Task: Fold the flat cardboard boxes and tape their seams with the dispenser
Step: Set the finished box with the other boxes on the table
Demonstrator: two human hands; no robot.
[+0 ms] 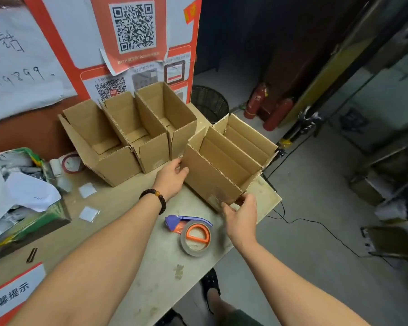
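Observation:
An erected cardboard box (210,175) stands open-topped near the table's right edge. My left hand (173,176) grips its near left corner. My right hand (242,210) holds its near right corner, fingers curled round the edge. Directly behind it stands a second open box (247,137). Three more open boxes (127,137) line up at the back against the wall. The tape dispenser (193,234), purple with an orange hub and a tape roll, lies on the table between my forearms, untouched.
The table (151,267) ends just right of the held box. A green box of papers (26,198) sits at the left, with a red tape roll (72,162) beside it. A black wire basket (209,102) and two fire extinguishers (266,109) stand on the floor.

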